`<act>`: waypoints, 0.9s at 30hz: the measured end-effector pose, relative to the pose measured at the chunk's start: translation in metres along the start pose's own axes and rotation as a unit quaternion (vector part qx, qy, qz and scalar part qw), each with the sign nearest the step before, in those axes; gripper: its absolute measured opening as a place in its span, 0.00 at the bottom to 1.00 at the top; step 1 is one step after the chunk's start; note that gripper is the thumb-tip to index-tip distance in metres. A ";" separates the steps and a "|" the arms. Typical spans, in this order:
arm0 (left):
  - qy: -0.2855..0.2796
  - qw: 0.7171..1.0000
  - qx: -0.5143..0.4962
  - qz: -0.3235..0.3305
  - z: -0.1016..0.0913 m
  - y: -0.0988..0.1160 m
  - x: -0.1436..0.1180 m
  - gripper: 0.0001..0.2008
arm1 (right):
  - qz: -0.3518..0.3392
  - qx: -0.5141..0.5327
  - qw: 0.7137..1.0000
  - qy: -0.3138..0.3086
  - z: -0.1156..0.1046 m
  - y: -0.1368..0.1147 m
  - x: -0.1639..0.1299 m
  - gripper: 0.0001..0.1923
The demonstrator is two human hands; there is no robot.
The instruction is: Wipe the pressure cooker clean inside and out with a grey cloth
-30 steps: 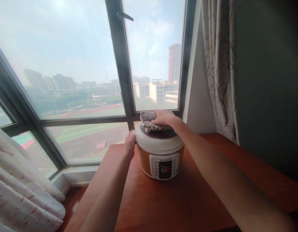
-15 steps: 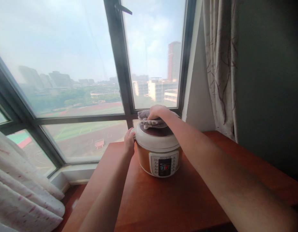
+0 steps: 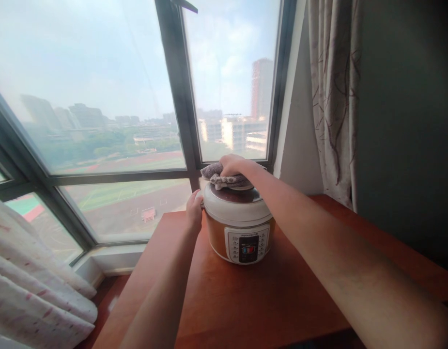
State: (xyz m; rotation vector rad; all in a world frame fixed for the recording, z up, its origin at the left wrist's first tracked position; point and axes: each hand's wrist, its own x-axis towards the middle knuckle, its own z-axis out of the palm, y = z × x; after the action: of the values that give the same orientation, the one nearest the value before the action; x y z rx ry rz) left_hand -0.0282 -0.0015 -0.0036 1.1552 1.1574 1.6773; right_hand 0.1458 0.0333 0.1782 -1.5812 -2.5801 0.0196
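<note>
i press my right hand [image 3: 234, 166] flat on the cloth [image 3: 224, 178] at the lid's [image 3: 238, 203] twelve o'clock edge, wiping firmly, while my left hand [image 3: 194, 209] clamps the cooker [image 3: 240, 228] at nine o'clock.

Soft cloth on a glossy cooker
My fuzzy grey cloth [image 3: 224, 179] lies on smooth shiny plastic lid [image 3: 237, 206]; the wooden table [image 3: 245, 300] looks polished

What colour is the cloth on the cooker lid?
Greyish-purple, mottled. The cloth lies under the right hand atop the cooker; head view shows it.
</note>
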 end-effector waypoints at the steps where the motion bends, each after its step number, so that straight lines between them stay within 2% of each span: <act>1: -0.001 1.000 -0.003 -0.002 0.000 0.001 -0.001 0.21 | -0.018 0.006 1.000 0.008 0.000 0.002 -0.003 0.31; 3: -0.005 1.000 -0.007 -0.005 0.000 0.004 -0.003 0.21 | -0.041 0.014 0.999 0.023 0.001 0.004 -0.009 0.26; 5: -0.007 1.000 -0.006 -0.004 0.000 0.006 -0.005 0.20 | -0.034 0.008 0.999 0.034 0.002 0.003 -0.016 0.25; 12: -0.010 1.000 0.009 -0.008 -0.002 0.013 -0.007 0.17 | 0.079 -0.021 0.994 0.066 0.010 -0.007 -0.034 0.34; 18: -0.007 1.000 0.009 -0.004 -0.003 0.012 -0.005 0.22 | 0.148 -0.018 0.984 0.095 0.015 -0.005 -0.051 0.39; 23: -0.015 1.000 0.010 -0.001 -0.003 0.012 -0.007 0.21 | 0.157 -0.012 0.980 0.125 0.021 0.007 -0.068 0.39; 27: -0.024 1.000 0.009 0.004 -0.003 0.012 -0.008 0.19 | 0.130 -0.009 0.983 0.132 0.024 0.023 -0.078 0.38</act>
State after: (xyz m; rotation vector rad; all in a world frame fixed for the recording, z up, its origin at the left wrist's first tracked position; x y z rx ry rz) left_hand -0.0304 -0.0129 0.0053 1.2066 1.1420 1.6387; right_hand 0.1991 -0.0246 0.1456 -1.7811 -2.1697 -0.1792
